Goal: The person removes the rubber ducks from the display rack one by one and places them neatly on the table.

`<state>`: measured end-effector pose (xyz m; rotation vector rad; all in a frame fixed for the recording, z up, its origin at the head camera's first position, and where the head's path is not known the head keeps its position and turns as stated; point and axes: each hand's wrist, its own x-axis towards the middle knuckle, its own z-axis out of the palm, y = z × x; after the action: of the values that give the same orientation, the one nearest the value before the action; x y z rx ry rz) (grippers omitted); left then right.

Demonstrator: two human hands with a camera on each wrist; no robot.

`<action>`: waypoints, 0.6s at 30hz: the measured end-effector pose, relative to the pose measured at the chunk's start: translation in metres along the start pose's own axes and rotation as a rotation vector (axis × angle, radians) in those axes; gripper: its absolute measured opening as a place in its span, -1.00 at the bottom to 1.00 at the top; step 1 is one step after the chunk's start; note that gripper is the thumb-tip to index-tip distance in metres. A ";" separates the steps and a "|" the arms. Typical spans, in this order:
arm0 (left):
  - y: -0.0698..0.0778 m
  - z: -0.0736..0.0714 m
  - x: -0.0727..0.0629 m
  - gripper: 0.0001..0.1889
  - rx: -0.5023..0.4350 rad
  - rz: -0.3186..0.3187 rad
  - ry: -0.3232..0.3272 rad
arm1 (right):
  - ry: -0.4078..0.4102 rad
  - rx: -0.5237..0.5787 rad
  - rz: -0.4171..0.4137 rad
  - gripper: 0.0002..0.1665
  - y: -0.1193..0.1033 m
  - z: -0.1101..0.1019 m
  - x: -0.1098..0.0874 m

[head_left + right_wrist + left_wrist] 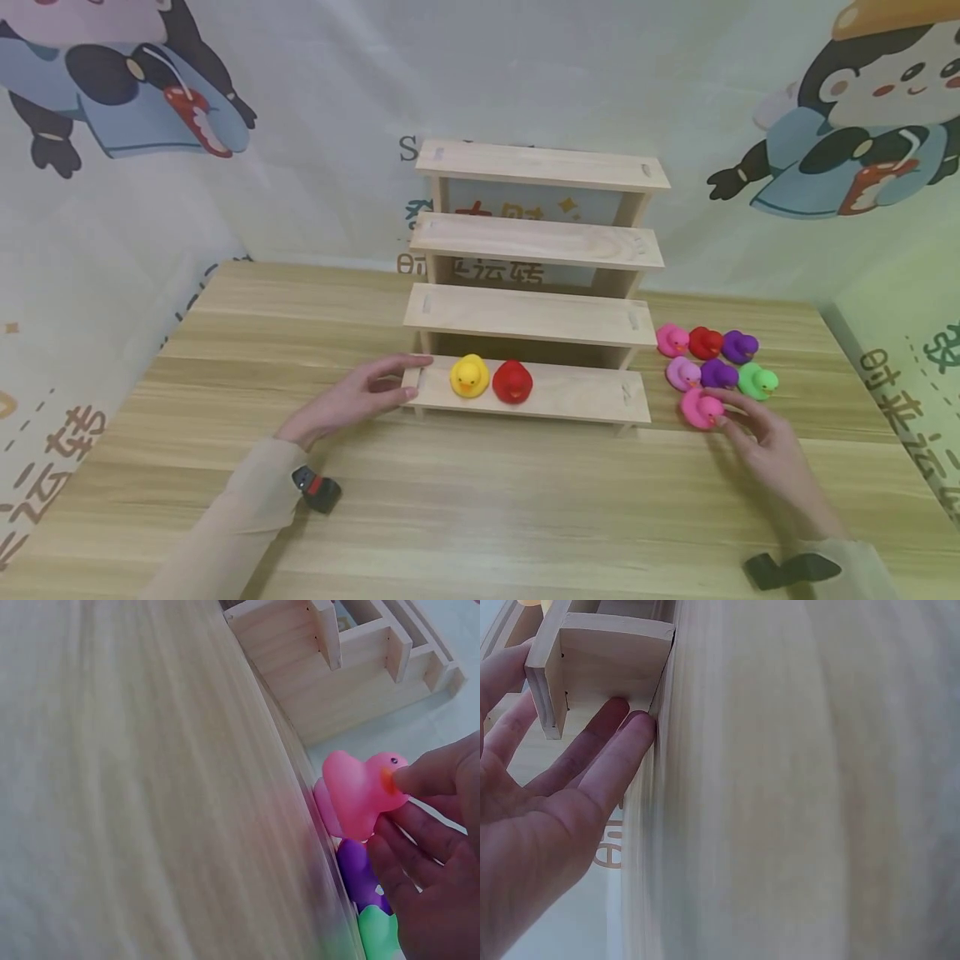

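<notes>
A wooden stepped shelf [529, 313] stands on the table with a yellow rubber duck [468, 377] and a red rubber duck [513, 382] side by side on its lowest step. My left hand [356, 400] holds the left end of that step, thumb at the front and index finger at the back corner. The left wrist view shows other fingers [619, 761] against the side panel [615, 667]. At the right, my right hand [772, 450] pinches a pink rubber duck [360, 791], thumb at its beak and fingers behind it.
Several more ducks sit in two rows right of the shelf, among them a red one [705, 342], a purple one [740, 347] and a green one [758, 381]. A printed cloth [322, 150] hangs behind and beside the wooden table [480, 508].
</notes>
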<state>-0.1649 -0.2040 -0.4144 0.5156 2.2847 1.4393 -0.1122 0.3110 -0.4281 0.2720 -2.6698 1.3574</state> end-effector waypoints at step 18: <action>-0.001 0.000 0.000 -0.45 0.005 -0.009 0.000 | -0.066 -0.034 0.087 -0.54 0.003 -0.003 -0.001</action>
<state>-0.1654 -0.2044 -0.4153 0.5068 2.2883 1.4297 -0.1117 0.3155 -0.4293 0.2018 -2.7866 1.3483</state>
